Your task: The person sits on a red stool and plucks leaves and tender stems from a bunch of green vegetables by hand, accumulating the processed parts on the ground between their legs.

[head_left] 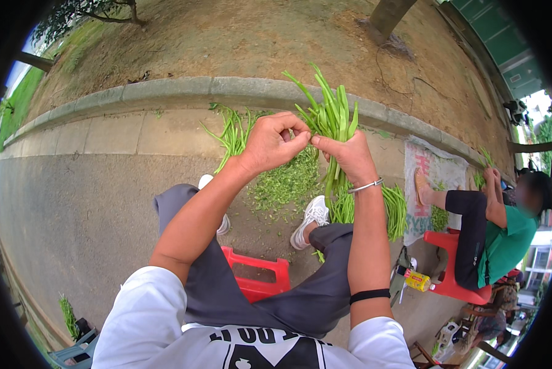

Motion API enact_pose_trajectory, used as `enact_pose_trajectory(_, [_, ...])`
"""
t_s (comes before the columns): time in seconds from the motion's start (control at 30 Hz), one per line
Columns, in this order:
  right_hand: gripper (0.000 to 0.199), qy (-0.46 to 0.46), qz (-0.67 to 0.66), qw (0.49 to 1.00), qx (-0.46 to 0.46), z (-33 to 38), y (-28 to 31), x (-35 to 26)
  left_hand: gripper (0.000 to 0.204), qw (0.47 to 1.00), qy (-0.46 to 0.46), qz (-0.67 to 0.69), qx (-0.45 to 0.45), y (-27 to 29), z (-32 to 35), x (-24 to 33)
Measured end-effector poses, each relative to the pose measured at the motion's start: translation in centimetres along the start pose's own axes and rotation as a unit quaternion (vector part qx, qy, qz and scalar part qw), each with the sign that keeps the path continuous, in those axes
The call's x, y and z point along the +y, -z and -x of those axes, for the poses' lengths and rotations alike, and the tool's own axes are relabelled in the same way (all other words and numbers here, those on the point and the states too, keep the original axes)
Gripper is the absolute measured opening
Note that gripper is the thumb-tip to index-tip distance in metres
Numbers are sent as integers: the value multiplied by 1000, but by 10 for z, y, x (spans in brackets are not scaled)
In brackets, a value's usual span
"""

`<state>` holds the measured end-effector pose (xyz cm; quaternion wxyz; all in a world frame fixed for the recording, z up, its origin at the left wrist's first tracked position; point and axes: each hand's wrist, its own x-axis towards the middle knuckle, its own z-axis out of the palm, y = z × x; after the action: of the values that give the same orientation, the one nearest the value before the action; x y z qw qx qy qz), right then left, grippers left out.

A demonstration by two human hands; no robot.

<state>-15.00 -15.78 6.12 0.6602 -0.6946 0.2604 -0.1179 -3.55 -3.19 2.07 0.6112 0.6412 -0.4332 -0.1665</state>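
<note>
My right hand (348,155) grips a bunch of long green stalks (332,114) that stands upright in front of me, its lower ends hanging down past my wrist. My left hand (271,142) pinches a single stalk at the side of the bunch, fingertips touching those of the right hand. A metal bangle sits on my right wrist and a black band higher up the forearm. Below the hands lies a heap of small green trimmings (286,182) on the pavement between my white shoes (311,220).
I sit on a red plastic stool (258,275). More green stalks lie on the ground (234,133) near the concrete kerb (165,92). At the right, another person in a green top (503,237) sits on a red stool, also handling stalks. A yellow bottle (416,281) lies nearby.
</note>
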Motion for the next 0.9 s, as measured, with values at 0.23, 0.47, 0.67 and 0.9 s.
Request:
enact_pose_trajectory(0.23, [12, -14, -21, 1000, -3, -2, 0, 2, 4, 999, 38, 18, -6, 1, -2, -1])
enact_pose_trajectory(0.47, [12, -50, -93, 994, -29, -4, -4, 2, 6, 988, -129, -81, -14, 9, -6, 5])
enact_pose_trajectory(0.67, [19, -68, -164, 982, -65, 6, -1, -11, 5, 955, -196, -212, 61, 33, -12, -7])
enact_pose_trajectory(0.9, [24, -91, -301, 948, -53, 4, 31, 2, 5, 959, -163, -225, 54, 40, -10, -7])
